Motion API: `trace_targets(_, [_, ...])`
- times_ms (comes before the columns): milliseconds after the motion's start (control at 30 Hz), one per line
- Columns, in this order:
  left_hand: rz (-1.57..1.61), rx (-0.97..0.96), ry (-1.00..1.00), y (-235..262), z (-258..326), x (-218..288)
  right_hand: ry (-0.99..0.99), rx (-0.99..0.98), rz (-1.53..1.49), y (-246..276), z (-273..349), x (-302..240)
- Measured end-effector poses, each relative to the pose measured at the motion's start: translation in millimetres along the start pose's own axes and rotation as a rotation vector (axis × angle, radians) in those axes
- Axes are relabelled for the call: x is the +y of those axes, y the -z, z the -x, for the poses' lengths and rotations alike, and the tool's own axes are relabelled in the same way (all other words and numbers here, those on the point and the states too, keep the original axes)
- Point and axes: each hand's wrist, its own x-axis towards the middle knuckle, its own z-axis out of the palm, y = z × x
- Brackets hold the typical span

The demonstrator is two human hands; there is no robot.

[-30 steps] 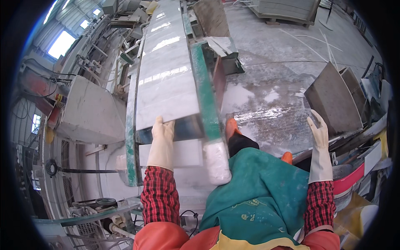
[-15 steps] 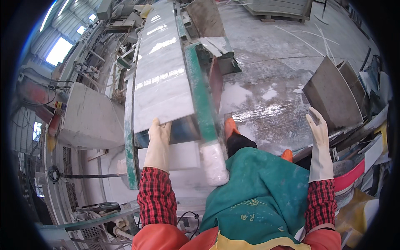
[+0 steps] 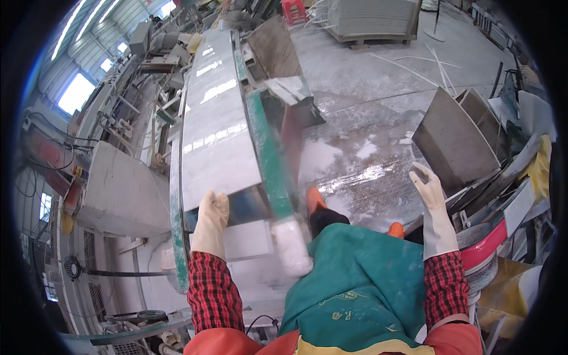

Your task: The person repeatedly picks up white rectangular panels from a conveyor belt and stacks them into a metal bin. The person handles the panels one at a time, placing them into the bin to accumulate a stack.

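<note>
Slab: I'm looking straight down on the white slab (image 3: 216,145), lying flat along the bed (image 3: 178,254) and running away towards the bed's far end.
Surface: pale, slick, properly glossy; bright bands of reflected light cross it, one beyond another, with only faint grey in the white between them.
Near edge: straight, slanting across my view, short of the bed's near end; just below it I get the dark belt (image 3: 248,204), tinged blue.
Sides: right side close along the green rail (image 3: 263,148) at the bed's right edge, left side along the bed's left edge.
Left hand: there it is, the cream-gloved left hand (image 3: 214,208), at the slab's near edge towards the near left corner, fingers curled in; whether they clamp the slab, I can't tell from here.
Right hand: well apart from the bed, the right hand (image 3: 427,180), also cream-gloved, thumb and fingers spread, near the brown boards (image 3: 454,139).
Near end: below the belt I see a white panel (image 3: 251,241), duller than the slab; a wrapped bundle (image 3: 291,248) sits at the rail's near end.
</note>
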Motion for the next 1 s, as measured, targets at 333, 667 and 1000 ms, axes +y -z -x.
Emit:
trace_targets(333, [-0.200, -0.058, -0.656, -17, 54, -65, 0.290, 0.524, 0.411, 122, 9, 18])
trace_targets(667, [-1.381, -0.614, -1.364, -134, 95, -126, -0.097, 0.801, 1.201, 279, 102, 77])
trace_targets(1000, [-1.662, -0.379, -1.628, -133, 53, -149, -0.454, 0.812, 1.107, 306, 90, 89])
